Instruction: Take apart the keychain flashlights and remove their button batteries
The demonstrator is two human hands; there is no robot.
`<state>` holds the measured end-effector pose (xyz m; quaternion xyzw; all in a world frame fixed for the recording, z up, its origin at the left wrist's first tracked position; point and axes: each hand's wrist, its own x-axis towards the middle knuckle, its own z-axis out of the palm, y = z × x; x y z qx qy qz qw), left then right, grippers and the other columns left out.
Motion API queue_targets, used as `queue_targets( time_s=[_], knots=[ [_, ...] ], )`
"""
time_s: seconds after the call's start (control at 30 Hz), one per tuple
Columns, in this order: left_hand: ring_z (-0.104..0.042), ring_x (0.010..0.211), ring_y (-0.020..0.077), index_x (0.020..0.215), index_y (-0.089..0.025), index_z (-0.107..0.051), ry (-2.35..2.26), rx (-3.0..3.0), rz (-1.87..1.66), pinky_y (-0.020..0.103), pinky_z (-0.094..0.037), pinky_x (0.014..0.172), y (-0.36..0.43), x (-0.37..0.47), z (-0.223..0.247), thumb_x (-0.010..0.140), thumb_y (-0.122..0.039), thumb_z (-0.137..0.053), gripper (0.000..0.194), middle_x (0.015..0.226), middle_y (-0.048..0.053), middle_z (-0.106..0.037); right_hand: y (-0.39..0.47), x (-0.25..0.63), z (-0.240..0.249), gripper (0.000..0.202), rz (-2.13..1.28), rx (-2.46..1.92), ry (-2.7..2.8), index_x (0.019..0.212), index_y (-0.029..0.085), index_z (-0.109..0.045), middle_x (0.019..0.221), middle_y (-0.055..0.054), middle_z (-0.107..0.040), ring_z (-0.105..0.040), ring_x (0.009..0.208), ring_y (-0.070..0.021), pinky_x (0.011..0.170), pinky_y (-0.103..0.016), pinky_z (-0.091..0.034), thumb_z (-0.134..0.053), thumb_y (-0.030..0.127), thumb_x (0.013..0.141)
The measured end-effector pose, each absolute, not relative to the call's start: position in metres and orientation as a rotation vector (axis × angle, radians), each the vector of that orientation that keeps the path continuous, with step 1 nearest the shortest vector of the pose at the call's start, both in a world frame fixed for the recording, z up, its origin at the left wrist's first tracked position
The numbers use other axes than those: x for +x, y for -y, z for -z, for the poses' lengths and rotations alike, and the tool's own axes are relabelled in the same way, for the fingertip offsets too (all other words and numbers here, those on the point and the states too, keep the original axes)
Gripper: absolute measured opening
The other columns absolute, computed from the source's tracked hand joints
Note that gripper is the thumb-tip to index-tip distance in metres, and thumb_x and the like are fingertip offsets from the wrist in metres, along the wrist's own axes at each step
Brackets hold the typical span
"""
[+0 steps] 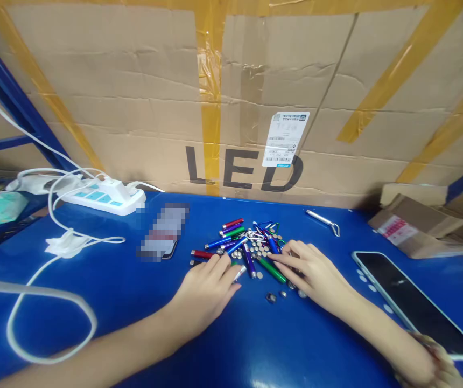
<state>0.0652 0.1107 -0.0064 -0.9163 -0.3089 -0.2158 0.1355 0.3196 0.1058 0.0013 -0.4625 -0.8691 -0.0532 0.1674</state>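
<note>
My left hand (206, 288) is closed, with a short silver tube (239, 273) showing between its thumb and forefinger. Beside it lies a pile of small coloured metal tubes, like mini keychain torches, among them a red tube (202, 254), a purple tube (250, 261) and a green tube (272, 270). Several button cells (260, 249) are heaped in the middle of the pile, with carabiner clips (254, 235) behind them. My right hand (312, 269) reaches in from the right, fingers stretched and apart, their tips by the button cells and the green tube. Its palm side is hidden.
Small round metal pieces (271, 297) lie in front of the pile. A dark-screened phone (413, 302) is at right, a blurred-out phone (167, 231) at left. A power strip (102, 196) and white cable (90, 318) occupy the left. A large carton (154, 108) stands behind; a silver tube with clip (322, 220) lies before it.
</note>
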Motion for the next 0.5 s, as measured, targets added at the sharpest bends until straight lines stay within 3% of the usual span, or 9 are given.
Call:
queue_targets(
  time_s=[0.33,0.5],
  knots=[
    [-0.057,0.083,0.0222,0.096,-0.016,-0.061,1.114,-2.995,0.62,0.032,-0.049,0.067,-0.1091,0.0662,0.0033,0.09,-0.017,-0.052,0.011,0.089,0.004,-0.064,-0.1047,0.3228,0.0093,0.037,0.025,-1.379,2.339,0.109,0.024,-0.065,0.094,-0.008,-0.058,-0.058,0.086,-0.0203,0.071,-0.034,-0.048,-0.035,0.041,0.097],
    [-0.053,0.083,0.0185,0.096,-0.02,-0.056,1.176,-3.167,0.94,0.03,-0.044,0.073,-0.1032,0.0674,0.0002,0.091,-0.014,-0.048,0.011,0.091,0.001,-0.063,-0.1057,0.3253,0.009,0.04,0.156,-1.361,2.377,0.107,0.025,-0.067,0.09,-0.007,-0.058,-0.058,0.08,-0.0187,0.067,-0.032,-0.047,-0.032,0.041,0.097]
  ],
)
